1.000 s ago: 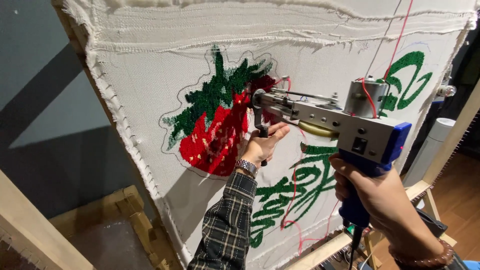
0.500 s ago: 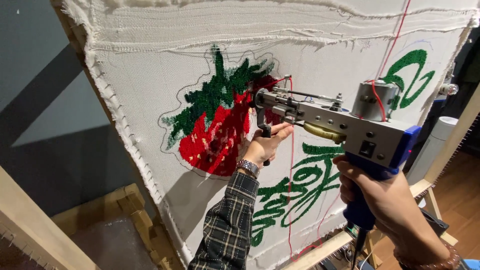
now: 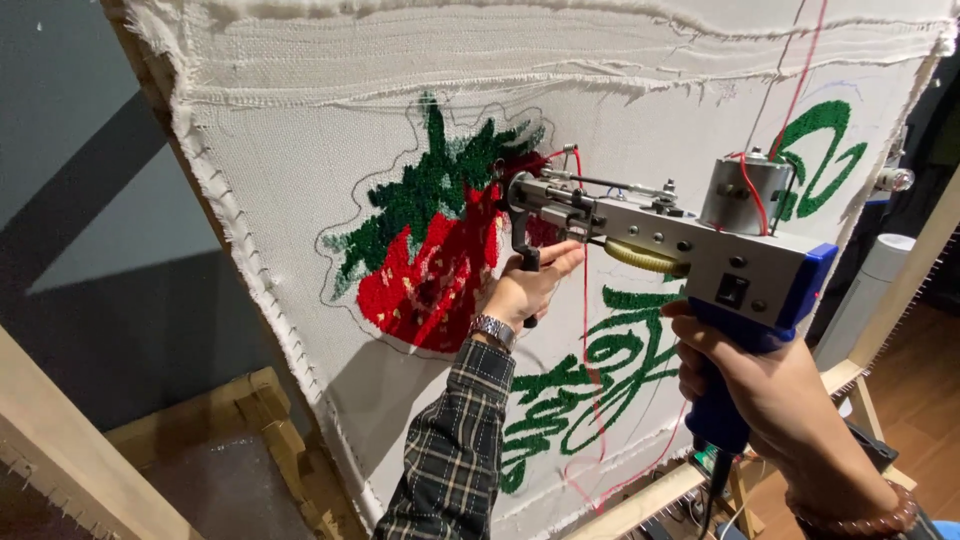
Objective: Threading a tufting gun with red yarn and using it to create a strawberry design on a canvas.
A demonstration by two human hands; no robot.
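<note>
I am filling in the red body of the strawberry [image 3: 425, 285] on the stretched cloth [image 3: 300, 170], and the patch under the green leaves is the part in hand. The tufting gun [image 3: 660, 235] is up against the cloth, its needle end at the upper right edge of the red pile, just beside the leaves.

My right hand [image 3: 765, 385] is wrapped tight round the blue grip at the back, fingers curled closed on it, wrist below and a bead bracelet [image 3: 860, 520] showing. My left hand [image 3: 530, 290] is closed on the black front handle that hangs under the nose of the gun, knuckles near the cloth, forearm in a checked sleeve [image 3: 450, 450] rising from below with a watch [image 3: 492, 330] at the wrist.

Red yarn [image 3: 585, 330] runs down from the top of the frame to the gun, and a loose length hangs in front of the green lettering [image 3: 590, 390] (slack, I'd say, not taut).

Next, I judge, I need steady forward pressure, both hands moving together, and the nose held square to the cloth so the line stays inside the drawn outline.
</note>
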